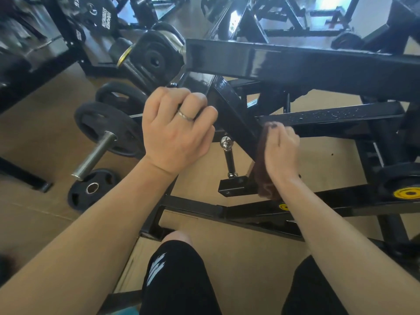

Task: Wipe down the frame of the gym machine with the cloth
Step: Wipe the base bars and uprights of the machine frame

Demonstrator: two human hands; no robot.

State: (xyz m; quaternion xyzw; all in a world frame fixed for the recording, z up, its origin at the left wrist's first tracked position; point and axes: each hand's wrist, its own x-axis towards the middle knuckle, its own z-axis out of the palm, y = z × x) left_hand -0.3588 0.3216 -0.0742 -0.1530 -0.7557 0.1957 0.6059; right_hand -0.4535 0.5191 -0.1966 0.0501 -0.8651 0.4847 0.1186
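Nearest to you, your knees in black shorts (177, 278) sit at the bottom of the view, both forearms reaching forward over them. Your left hand (176, 128), a ring (185, 115) on one finger, is curled over the end of a black frame member and grips it. Your right hand (280, 148) is closed around a dark brown cloth (264, 176), which is pressed against the slanted black bar (236, 119) of the machine frame; the loose part of the cloth hangs below your wrist, beside a chrome pin (228, 155) and its black bracket. Just behind your right hand a horizontal beam (329, 117) carries water droplets. Left of your left hand, black weight plates (104, 126) sit on a steel peg, with another plate (91, 189) lying on the tan floor (34, 133) below. Further out, the large upper beam (306, 64) crosses the view, glossy with streaks. Beyond it stand more black machines (295, 17), blurred.
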